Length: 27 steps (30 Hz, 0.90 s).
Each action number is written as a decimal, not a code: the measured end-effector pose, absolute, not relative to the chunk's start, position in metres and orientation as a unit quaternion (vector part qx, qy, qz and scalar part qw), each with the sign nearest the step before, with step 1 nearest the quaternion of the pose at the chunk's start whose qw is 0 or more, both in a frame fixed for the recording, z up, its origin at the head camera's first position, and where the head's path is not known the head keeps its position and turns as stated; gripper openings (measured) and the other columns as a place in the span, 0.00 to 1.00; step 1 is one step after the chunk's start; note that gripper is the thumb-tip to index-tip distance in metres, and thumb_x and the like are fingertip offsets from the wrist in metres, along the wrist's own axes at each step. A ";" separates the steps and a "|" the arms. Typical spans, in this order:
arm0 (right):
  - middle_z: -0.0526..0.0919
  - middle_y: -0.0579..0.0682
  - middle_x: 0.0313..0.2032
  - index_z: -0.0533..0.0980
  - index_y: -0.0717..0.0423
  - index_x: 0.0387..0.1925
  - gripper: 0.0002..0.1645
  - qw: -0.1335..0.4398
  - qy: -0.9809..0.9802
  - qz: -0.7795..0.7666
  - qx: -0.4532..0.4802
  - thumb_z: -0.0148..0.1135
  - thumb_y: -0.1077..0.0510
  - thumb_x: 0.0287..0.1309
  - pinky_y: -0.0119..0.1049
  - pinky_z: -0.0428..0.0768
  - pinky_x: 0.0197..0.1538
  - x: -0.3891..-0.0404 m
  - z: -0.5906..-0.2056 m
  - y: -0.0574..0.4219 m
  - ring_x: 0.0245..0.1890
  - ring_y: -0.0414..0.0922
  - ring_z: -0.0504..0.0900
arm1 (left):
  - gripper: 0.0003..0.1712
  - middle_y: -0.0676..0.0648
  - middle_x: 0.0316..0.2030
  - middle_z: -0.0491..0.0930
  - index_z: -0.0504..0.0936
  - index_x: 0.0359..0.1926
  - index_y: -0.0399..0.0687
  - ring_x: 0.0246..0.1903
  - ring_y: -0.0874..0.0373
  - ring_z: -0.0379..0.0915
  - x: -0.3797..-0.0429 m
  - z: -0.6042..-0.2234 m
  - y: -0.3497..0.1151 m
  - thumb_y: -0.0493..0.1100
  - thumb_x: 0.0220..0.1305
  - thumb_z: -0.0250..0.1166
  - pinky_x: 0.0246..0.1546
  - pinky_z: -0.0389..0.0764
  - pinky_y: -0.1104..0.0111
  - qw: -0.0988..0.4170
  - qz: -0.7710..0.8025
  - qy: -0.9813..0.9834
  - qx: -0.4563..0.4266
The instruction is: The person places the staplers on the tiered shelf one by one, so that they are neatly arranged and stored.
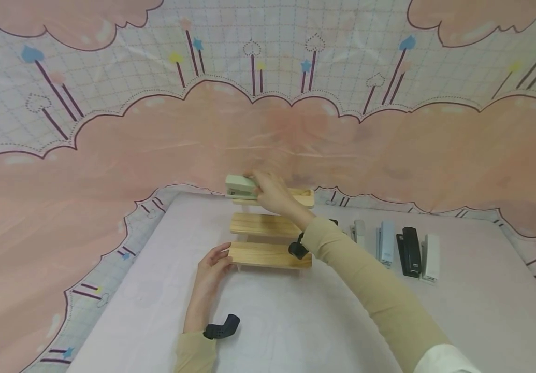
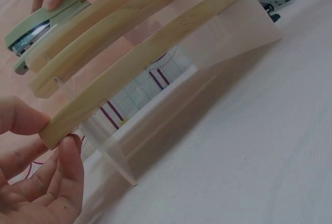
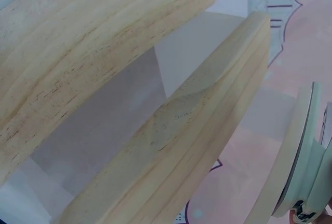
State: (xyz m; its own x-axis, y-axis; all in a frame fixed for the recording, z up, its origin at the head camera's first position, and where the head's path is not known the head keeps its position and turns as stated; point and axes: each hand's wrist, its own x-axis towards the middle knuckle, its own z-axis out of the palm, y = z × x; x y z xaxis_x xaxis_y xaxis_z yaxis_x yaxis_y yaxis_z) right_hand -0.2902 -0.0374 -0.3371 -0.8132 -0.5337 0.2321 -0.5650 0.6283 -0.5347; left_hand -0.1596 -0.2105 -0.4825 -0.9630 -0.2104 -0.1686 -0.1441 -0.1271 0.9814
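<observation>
- A person's right hand (image 1: 274,194) grips a pale green stapler (image 1: 240,187) at the left end of the top board (image 1: 304,201) of a three-tier wooden stand (image 1: 259,225), fingers wrapped over the stapler's body.
- The left hand (image 1: 213,267) pinches the left end of the lowest board (image 1: 260,255), thumb above and fingertips below, apparently to steady the stand.
- The stapler's nose juts past the end of the top board; whether its full base sits on the wood cannot be told. Released with too much weight over that end, it could tip and drop to the surface (image 1: 263,321).
- The stand looks light, carried on thin translucent supports (image 2: 236,37). A hard downward push at the top, or an early slip of the left hand, might rock or slide it.
- The right sleeve (image 1: 365,282) crosses above the lower boards, and a black wrist camera (image 1: 299,248) hangs just over the lowest one; a low withdrawal could knock the boards.
- Right of the stand, a grey stapler (image 1: 359,233), a blue stapler (image 1: 386,242), a black stapler (image 1: 409,251) and a white stapler (image 1: 431,257) stand close together on the surface, where a sweeping forearm could clip the nearest.
</observation>
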 end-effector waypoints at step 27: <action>0.77 0.57 0.59 0.68 0.59 0.64 0.27 0.048 -0.862 0.417 0.282 0.56 0.67 0.62 0.46 0.72 0.64 -0.287 -0.351 -0.033 0.61 0.52 0.73 | 0.26 0.53 0.41 0.79 0.70 0.62 0.36 0.36 0.66 0.77 -0.159 -0.480 -0.211 0.29 0.62 0.57 0.38 0.79 0.76 0.019 -0.740 -0.659 0.133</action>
State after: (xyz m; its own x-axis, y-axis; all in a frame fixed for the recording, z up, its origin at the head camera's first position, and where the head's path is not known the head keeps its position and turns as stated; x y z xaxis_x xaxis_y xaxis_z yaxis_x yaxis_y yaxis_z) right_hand -0.2866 -0.0327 -0.3514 -0.8359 -0.4475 0.3179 -0.5270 0.4923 -0.6928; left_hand -0.1586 -0.2114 -0.4805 -0.9638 -0.2036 -0.1719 -0.1470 -0.1318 0.9803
